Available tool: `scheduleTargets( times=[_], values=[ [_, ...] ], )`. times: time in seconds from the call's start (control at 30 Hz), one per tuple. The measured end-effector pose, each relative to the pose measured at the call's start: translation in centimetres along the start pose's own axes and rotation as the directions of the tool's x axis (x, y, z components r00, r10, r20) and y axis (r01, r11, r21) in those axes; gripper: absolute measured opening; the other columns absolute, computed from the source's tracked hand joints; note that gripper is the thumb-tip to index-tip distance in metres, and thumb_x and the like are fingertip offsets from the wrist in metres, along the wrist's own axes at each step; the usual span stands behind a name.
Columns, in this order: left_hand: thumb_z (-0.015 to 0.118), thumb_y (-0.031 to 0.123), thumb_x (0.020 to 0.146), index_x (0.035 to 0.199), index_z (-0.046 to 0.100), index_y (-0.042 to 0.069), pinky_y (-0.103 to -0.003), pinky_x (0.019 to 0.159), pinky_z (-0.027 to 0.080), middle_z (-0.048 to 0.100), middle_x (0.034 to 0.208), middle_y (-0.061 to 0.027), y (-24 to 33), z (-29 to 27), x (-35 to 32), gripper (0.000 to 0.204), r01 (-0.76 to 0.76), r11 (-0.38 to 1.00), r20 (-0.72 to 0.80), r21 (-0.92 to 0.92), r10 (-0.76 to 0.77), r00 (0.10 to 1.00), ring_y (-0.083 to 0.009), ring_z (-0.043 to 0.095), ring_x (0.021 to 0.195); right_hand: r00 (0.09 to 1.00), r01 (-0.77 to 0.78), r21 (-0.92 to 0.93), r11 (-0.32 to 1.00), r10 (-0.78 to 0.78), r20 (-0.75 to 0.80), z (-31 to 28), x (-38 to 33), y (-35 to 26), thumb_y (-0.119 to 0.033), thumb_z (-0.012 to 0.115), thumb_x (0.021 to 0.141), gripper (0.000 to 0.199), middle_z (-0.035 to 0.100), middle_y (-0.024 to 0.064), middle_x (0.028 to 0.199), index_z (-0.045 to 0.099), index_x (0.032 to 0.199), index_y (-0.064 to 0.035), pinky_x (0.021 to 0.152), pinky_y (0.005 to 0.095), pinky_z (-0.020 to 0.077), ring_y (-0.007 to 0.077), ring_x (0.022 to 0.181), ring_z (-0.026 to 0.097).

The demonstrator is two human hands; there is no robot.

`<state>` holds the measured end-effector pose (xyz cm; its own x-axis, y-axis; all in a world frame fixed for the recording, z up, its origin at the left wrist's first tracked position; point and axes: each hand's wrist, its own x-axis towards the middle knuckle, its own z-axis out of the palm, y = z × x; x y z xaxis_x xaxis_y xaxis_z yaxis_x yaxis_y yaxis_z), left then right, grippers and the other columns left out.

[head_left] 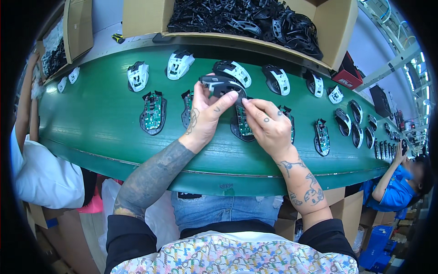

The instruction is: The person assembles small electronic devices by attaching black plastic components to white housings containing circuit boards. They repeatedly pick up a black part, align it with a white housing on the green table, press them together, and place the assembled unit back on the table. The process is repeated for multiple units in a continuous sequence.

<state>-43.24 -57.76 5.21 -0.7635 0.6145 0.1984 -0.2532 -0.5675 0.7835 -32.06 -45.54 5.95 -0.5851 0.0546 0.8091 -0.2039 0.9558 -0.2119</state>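
My left hand (205, 113) is closed around a dark computer mouse shell (228, 86) with a light stripe, held raised and tilted over the green work surface (98, 123). My right hand (270, 123) pinches the shell's right end between thumb and fingers; whether a small part is also there is hidden. Just behind lies a black-and-white mouse cover (239, 71). Below the hands sits a mouse base with a green circuit board (242, 122), partly covered by them. Two similar bases beside it are also partly hidden, while another circuit-board base (153, 114) lies farther left.
A cardboard box (338, 25) full of black plastic parts (246, 20) stands behind the surface. White covers (138, 76) line the far side; several mouse pieces (343, 121) spread rightward. A red box (348, 73) stands back right. Co-workers sit at left (43, 169) and right (388, 187).
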Motion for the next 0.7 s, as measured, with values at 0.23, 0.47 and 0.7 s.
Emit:
scheduleTargets(
  times=[0.23, 0.47, 0.7],
  values=[
    [0.076, 0.008, 0.074, 0.114, 0.043, 0.002, -0.030, 0.089, 0.047, 0.056, 0.108, -0.0086, 0.9, -1.1, 0.9, 0.052, 0.064, 0.993, -0.005, 0.096, -0.064, 0.998, -0.0154, 0.059, 0.096, 0.995, -0.093, 0.132, 0.987, 0.090, 0.032, -0.3, 0.6, -0.3, -0.002, 0.071, 0.074, 0.028, 0.064, 0.0083, 0.098, 0.067, 0.102, -0.0059, 0.068, 0.0287, 0.0543, 0.0191, 0.081, 0.065],
    [0.081, 0.014, 0.068, 0.112, 0.047, 0.003, -0.030, 0.090, 0.046, 0.059, 0.106, -0.0083, 1.2, -0.1, 0.0, 0.057, 0.038, 0.991, 0.177, 0.127, -0.060, 0.982, -0.0166, 0.057, 0.101, 0.665, -0.729, 0.660, 0.184, 0.421, 0.617, -1.1, -0.2, 0.9, -0.005, 0.060, 0.088, 0.049, 0.052, 0.0128, 0.128, 0.042, 0.133, 0.0036, 0.100, 0.0316, 0.0402, 0.0186, 0.116, 0.052],
    [0.083, 0.017, 0.065, 0.111, 0.053, 0.001, -0.029, 0.086, 0.049, 0.064, 0.101, -0.0071, 3.2, -1.1, 0.1, 0.057, -0.021, 0.802, 0.185, 0.597, -0.112, 0.976, -0.0137, 0.060, 0.095, 0.712, -0.682, 0.685, 0.256, 0.448, 0.541, -1.3, -0.4, 0.0, -0.006, 0.064, 0.087, 0.048, 0.057, 0.0140, 0.121, 0.045, 0.129, 0.0074, 0.095, 0.0291, 0.0444, 0.0173, 0.109, 0.056]
  ],
)
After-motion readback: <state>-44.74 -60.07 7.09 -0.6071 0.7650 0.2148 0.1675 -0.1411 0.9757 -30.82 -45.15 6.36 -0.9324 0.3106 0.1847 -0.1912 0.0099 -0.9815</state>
